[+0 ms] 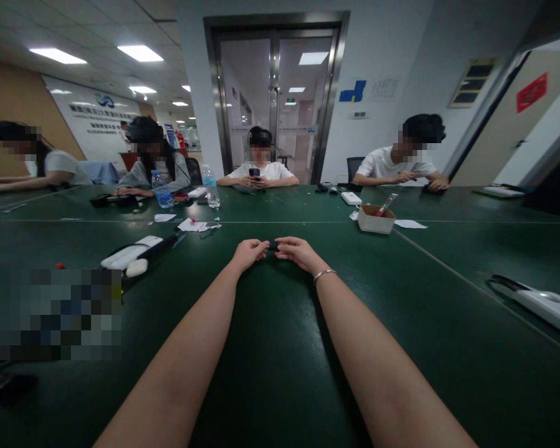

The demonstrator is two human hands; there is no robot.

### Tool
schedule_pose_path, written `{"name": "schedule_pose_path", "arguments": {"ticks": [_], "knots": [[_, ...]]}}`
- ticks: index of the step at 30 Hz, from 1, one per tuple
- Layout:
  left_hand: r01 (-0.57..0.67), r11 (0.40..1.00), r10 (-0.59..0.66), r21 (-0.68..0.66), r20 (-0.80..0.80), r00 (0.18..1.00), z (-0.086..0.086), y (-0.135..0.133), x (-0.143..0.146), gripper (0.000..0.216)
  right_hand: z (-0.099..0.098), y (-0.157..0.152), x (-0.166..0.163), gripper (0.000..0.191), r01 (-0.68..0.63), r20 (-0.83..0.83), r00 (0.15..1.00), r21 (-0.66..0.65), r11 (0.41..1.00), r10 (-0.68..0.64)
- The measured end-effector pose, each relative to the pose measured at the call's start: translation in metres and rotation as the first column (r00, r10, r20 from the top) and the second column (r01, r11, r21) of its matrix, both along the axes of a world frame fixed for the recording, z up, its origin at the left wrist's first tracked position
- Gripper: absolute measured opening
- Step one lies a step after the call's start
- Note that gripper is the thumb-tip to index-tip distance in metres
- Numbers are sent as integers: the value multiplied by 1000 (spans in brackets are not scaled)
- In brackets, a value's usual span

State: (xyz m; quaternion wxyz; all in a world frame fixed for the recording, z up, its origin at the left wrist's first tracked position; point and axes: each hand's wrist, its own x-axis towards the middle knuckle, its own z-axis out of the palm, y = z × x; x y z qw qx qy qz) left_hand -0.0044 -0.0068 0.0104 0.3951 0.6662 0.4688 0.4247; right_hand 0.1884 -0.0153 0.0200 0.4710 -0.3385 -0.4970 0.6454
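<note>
Both arms stretch forward over the dark green tabletop. Between my fingertips is a small black object, too small and too covered to name. At its left end, my left hand is closed in a pinch. Fingers of my right hand close on its right end, and a silver bangle circles that wrist. The object is at or just above the table surface; I cannot tell which.
Left lie a white device with a black cable and a white rounded case. Paper scraps and water bottles stand beyond. A small open box is ahead right; another white device lies far right. Several people sit around the table.
</note>
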Motion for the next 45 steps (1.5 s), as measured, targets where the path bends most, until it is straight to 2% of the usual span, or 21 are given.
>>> {"name": "schedule_pose_path", "arguments": {"ticks": [6, 13, 24, 35, 45], "knots": [[12, 1000, -12, 3, -3, 1000, -2, 2, -1, 46, 1, 0, -1, 21, 3, -5, 1000, -4, 1000, -3], [6, 1000, -7, 16, 66, 998, 3, -3, 0, 39, 2, -1, -2, 20, 25, 3, 1000, -15, 1000, -25], [38, 999, -41, 26, 156, 987, 10, -11, 0, 40, -1, 3, -4, 13, 76, -30, 997, -33, 997, -77], [15, 1000, -17, 23, 91, 996, 1, -2, 0, 28, 3, 1, -4, 11, 93, 15, 996, -55, 994, -92], [13, 1000, -13, -10, 36, 999, 6, -6, 0, 23, 7, -3, -5, 10, 88, 32, 996, -62, 994, -86]]}}
